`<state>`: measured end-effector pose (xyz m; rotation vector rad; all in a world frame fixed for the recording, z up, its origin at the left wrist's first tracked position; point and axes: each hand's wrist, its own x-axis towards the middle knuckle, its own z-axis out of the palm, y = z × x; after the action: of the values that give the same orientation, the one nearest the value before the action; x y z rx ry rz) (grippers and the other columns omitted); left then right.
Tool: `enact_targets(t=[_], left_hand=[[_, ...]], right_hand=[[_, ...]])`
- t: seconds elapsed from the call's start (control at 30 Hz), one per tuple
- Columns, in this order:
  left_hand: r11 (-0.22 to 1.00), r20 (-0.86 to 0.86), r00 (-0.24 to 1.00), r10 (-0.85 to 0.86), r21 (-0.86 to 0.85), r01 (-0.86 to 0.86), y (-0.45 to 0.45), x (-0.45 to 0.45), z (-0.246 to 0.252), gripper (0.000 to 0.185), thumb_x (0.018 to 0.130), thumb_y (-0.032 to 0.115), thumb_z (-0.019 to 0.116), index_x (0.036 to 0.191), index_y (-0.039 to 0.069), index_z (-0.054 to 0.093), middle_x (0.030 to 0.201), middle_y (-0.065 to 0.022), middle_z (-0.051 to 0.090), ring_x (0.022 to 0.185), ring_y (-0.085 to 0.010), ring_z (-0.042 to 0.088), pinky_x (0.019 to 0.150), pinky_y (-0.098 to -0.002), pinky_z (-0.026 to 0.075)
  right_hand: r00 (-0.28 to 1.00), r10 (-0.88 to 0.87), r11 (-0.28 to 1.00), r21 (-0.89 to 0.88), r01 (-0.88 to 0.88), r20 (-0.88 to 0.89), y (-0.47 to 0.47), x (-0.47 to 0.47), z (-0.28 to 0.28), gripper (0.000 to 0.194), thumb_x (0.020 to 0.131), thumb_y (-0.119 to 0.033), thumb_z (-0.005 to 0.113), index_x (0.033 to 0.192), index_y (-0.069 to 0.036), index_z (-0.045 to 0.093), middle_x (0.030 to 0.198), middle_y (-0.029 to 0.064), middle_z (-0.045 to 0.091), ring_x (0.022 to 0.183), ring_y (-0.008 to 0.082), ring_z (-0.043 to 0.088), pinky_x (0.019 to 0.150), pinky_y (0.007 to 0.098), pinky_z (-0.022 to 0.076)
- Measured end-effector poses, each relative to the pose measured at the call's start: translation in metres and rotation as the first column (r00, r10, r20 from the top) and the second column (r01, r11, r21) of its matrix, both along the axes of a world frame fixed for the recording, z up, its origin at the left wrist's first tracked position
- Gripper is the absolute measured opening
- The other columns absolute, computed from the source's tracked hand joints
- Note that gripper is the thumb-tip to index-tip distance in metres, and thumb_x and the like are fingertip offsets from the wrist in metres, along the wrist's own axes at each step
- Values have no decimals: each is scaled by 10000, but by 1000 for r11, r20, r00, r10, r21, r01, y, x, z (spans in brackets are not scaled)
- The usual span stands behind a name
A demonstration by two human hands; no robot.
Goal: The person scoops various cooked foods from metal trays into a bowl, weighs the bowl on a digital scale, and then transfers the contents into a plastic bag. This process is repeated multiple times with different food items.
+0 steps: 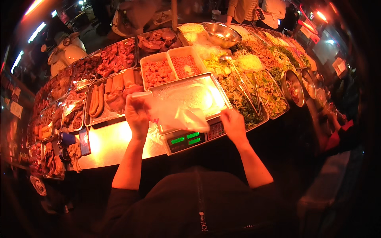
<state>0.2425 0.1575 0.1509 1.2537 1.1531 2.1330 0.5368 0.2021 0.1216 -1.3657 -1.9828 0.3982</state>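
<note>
A thin, translucent plastic bag (178, 114) hangs blurred over a metal tray on a digital scale (186, 141). My left hand (137, 114) grips the bag at its left end. My right hand (234, 123) is at the right edge of the scale, near its keypad (215, 130), with fingers curled in and nothing visible in them. The shallow metal tray (190, 89) shows a bare, shiny bottom, partly covered by the bag. Green digits glow on the scale's display.
Trays of meat (116, 56) and sausages (96, 99) lie left. White tubs (157, 71) stand behind the scale. Right are shredded vegetables (248, 61), a ladle (227, 58), tongs (256, 95) and steel bowls (223, 34). People (242, 10) stand across the counter; another person's arm (335, 122) shows right.
</note>
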Motion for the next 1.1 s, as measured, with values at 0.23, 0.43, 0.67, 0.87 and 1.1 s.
enact_targets(t=[0.23, 0.43, 0.67, 0.87, 1.1], left_hand=[[993, -363, 925, -113, -80, 90, 0, -24, 4, 122, 790, -59, 567, 855, 29, 513, 691, -54, 547, 611, -154, 551, 581, -251, 450], [986, -679, 723, 130, 14, -164, 16, -36, 17, 181, 776, -19, 625, 917, 28, 523, 748, -89, 564, 657, -218, 576, 581, -294, 464], [766, 180, 928, -327, -524, 372, -18, 8, 14, 120, 852, 143, 598, 881, 47, 533, 733, -13, 545, 673, -86, 539, 591, -212, 443], [561, 410, 749, -520, -497, 662, -24, 41, -6, 136, 809, 175, 621, 807, 40, 604, 717, -12, 576, 640, -81, 499, 568, -245, 410], [738, -717, 696, 35, -452, -502, -9, -20, -23, 115, 701, 59, 617, 771, 6, 542, 881, -145, 550, 816, -246, 538, 677, -347, 433]], right_hand=[[503, 613, 365, -346, -864, -609, 20, -97, 101, 411, 836, -174, 614, 1191, 11, 520, 1082, 109, 607, 999, 203, 584, 874, 314, 454], [574, 355, 378, -448, -810, -738, 24, -112, 74, 79, 818, -56, 612, 847, 15, 635, 737, 52, 635, 676, 96, 592, 624, 222, 473], [764, 454, 810, -146, -568, -459, 13, -112, 69, 148, 787, -120, 662, 720, -22, 574, 654, -13, 551, 631, 37, 479, 540, 219, 386], [731, 650, 717, -150, -681, -209, 2, -106, 43, 129, 712, -58, 633, 829, -12, 607, 748, 114, 621, 699, 247, 602, 651, 327, 470], [149, -286, 808, -321, -493, -947, 123, 0, 1, 81, 759, 35, 528, 720, -28, 561, 745, 106, 629, 530, 114, 532, 478, 189, 429]])
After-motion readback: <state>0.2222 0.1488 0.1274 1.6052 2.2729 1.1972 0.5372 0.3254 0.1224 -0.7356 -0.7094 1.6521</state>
